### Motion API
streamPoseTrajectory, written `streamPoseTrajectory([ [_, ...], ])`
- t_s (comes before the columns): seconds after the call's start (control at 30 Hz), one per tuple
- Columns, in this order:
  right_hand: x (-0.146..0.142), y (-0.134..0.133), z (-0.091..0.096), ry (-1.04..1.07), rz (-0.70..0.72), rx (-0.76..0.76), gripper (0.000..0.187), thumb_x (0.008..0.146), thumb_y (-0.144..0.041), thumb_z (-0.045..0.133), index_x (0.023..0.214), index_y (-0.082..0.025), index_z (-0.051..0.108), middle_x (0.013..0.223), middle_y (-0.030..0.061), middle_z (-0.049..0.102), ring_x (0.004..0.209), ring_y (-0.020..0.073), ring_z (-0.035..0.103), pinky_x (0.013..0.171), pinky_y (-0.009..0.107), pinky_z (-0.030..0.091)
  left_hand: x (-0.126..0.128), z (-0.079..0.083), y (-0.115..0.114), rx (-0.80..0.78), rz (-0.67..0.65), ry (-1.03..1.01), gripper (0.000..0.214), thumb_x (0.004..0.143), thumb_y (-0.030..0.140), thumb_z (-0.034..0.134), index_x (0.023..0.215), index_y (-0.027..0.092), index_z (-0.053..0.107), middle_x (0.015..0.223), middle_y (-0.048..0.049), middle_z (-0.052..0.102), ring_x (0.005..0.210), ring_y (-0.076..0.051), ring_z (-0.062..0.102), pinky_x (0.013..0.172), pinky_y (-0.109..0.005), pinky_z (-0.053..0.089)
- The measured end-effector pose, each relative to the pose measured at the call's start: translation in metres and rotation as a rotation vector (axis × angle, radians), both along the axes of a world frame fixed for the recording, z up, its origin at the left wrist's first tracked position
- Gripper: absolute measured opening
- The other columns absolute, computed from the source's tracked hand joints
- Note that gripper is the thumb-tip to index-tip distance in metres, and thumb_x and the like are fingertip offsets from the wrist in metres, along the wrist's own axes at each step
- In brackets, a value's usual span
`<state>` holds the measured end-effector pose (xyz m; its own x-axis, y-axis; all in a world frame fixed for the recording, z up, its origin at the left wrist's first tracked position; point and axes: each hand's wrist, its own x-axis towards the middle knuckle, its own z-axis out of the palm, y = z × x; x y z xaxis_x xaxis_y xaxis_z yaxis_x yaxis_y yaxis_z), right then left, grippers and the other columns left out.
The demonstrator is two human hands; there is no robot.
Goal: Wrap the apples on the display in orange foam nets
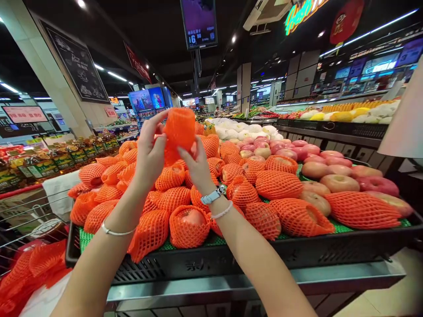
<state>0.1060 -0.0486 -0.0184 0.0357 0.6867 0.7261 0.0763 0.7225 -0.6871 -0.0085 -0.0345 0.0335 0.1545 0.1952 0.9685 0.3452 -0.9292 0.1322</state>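
Raised over the fruit display, my left hand (152,143) and my right hand (194,165) grip one orange foam fruit net (181,127) between them. My left fingers curl round its left side and upper edge, while my right thumb presses its lower right. Whether a fruit is inside the net I cannot tell. Below my hands lie many apples in orange foam nets; one netted apple (191,218) shows its pink skin through the opening. Bare pink apples (343,182) are heaped to the right. All rest on green matting in a black crate (244,259).
A wire cart (29,215) stands at the left, with loose orange foam nets (36,273) beside it. Bottles of oil (42,164) line the left. White-netted fruit (243,130) lies at the back. A metal ledge (185,288) runs along the display's front.
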Motion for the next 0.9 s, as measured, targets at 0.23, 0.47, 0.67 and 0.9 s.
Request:
streamPoseTrajectory([
  [0.23,0.034,0.004,0.003,-0.256,-0.303,0.095,0.036,0.092,-0.026,0.058,0.128,-0.027,0.054,0.116,0.0065,0.063,0.110,0.0236,0.060,0.098,0.043,0.050,-0.015,-0.020,0.023,0.127,0.193,-0.069,0.033,0.090,0.044,0.056,0.117,0.025,0.058,0.109,-0.0070,0.061,0.102,-0.021,0.058,0.092,-0.037,0.047],
  [0.47,0.038,0.012,-0.001,-0.308,-0.518,0.100,0.041,0.084,-0.009,0.064,0.123,-0.021,0.064,0.104,0.0057,0.058,0.104,0.0206,0.058,0.102,0.039,0.049,-0.020,-0.029,0.029,0.079,0.264,0.008,0.030,0.079,0.038,0.073,0.069,0.021,0.051,0.071,0.0010,0.058,0.074,-0.015,0.053,0.075,-0.029,0.045],
  [0.67,0.041,0.022,-0.008,-0.276,-0.583,0.134,0.042,0.079,-0.006,0.068,0.116,-0.025,0.067,0.106,0.0053,0.056,0.107,0.0225,0.058,0.102,0.044,0.049,-0.005,-0.038,0.016,0.203,0.160,0.085,0.030,0.080,0.019,0.063,0.063,0.021,0.039,0.063,0.0044,0.047,0.059,-0.010,0.043,0.057,-0.023,0.038],
  [0.9,0.042,0.040,-0.014,0.104,-0.667,0.005,0.085,0.070,-0.009,0.078,0.141,-0.024,0.035,0.111,0.0085,0.052,0.100,0.0226,0.057,0.093,0.045,0.052,-0.003,-0.045,0.023,-0.218,-0.079,-0.039,0.013,0.079,0.025,0.055,0.069,0.020,0.048,0.060,0.0041,0.045,0.055,-0.010,0.042,0.053,-0.024,0.035],
])
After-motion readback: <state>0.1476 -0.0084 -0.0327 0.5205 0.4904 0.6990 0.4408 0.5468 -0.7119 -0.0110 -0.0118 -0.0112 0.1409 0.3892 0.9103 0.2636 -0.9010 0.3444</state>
